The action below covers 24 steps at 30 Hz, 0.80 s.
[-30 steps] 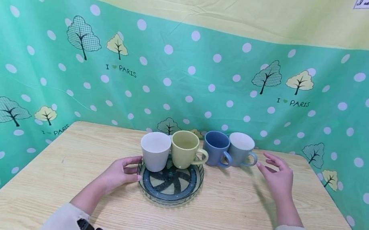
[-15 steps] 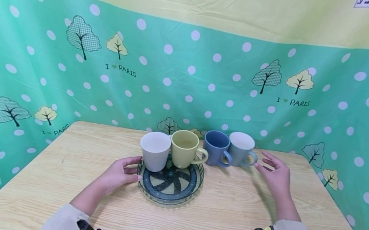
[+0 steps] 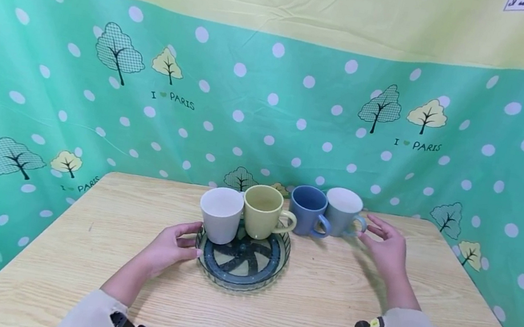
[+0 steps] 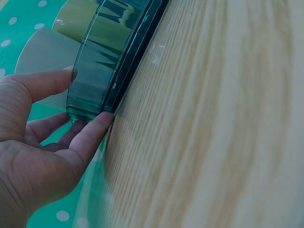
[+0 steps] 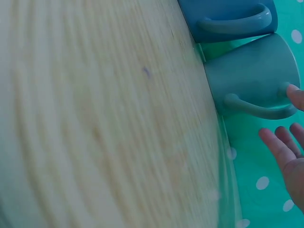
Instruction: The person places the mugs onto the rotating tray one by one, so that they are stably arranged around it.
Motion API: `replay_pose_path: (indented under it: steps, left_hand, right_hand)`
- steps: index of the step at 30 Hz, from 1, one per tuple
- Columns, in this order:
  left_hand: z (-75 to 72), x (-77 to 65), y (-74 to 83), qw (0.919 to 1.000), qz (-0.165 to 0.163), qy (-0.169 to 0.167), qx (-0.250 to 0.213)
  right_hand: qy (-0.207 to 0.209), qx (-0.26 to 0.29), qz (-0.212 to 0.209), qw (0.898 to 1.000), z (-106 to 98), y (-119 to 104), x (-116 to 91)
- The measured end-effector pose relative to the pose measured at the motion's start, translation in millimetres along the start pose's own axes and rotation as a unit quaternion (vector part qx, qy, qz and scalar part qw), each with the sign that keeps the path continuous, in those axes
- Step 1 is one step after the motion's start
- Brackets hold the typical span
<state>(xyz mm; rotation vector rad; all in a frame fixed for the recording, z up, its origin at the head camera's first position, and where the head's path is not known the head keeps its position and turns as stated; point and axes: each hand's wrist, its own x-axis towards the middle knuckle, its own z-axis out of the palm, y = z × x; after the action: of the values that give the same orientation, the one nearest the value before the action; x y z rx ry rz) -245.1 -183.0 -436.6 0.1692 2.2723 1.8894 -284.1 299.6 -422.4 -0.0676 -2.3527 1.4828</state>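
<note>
My left hand (image 3: pixel 167 249) holds the left edge of a round, fluted glass tray (image 3: pixel 241 286); in the left wrist view its thumb lies at the rim and its fingers meet the outer wall. On the tray stand a white cup (image 3: pixel 219 220) and a pale yellow mug (image 3: pixel 259 215), both at the back. My right hand (image 3: pixel 389 251) is just right of a light grey-blue mug (image 3: pixel 338 214), fingers spread and loosely bent. In the right wrist view its thumb overlaps the top of that mug's handle (image 5: pixel 259 110), with the other fingers apart from it.
A darker blue mug (image 3: pixel 305 217) stands between the yellow and grey-blue mugs, its handle pointing right. All sit toward the back of a light wooden table (image 3: pixel 308 322). A green dotted cloth (image 3: pixel 302 112) hangs behind and along both sides.
My right hand has moved slightly left, bringing its fingertips up to the grey-blue mug's handle. My left hand, the tray and the mugs stay where they were.
</note>
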Motion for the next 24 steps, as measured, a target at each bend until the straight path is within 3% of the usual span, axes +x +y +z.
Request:
replay_pose_path:
  steps: [7, 17, 24]
  left_hand:
    - [1.0, -0.6, 0.7, 1.0000, -0.003, 0.002, 0.001]
    - [3.6, -4.9, 1.9, 0.9999, -0.006, 0.010, 0.000]
    - [6.2, -8.4, 2.7, 0.9997, -0.008, 0.018, 0.018]
  right_hand:
    - [0.004, 0.026, 0.000, 1.000, 5.6, -1.9, 0.4]
    - [0.030, 0.057, -0.034, 0.997, 16.4, -2.6, 1.1]
    - [0.022, 0.081, -0.030, 0.996, 18.4, -3.2, 1.1]
